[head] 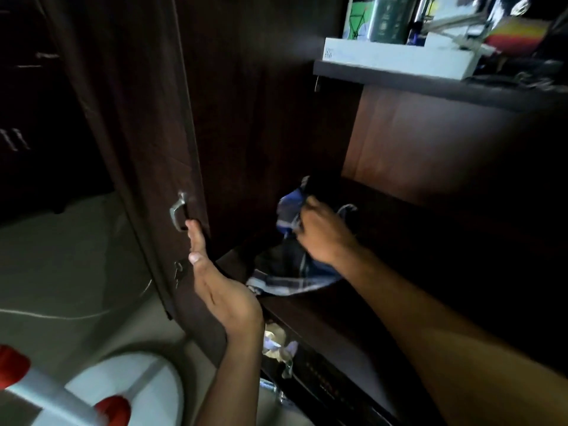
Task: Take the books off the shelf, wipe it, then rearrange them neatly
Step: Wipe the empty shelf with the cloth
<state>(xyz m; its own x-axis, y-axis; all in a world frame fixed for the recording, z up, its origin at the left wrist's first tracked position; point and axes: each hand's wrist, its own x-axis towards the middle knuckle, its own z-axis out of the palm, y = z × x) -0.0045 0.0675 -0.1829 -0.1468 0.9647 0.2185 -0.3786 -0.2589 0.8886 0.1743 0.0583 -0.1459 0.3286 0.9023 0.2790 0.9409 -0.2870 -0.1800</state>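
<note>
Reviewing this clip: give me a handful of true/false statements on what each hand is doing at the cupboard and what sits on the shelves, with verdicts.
1. The right hand grips a blue checked cloth on the middle shelf. True.
2. The left hand holds a book. False: it holds nothing; its straight fingers lie against the edge of the open cupboard door.
3. Books stand on the shelf being wiped. False: only the cloth shows there.
4. A white box lies on the upper shelf with books upright on it. True.
5. The door's metal handle is just above the left fingertips. True.
</note>
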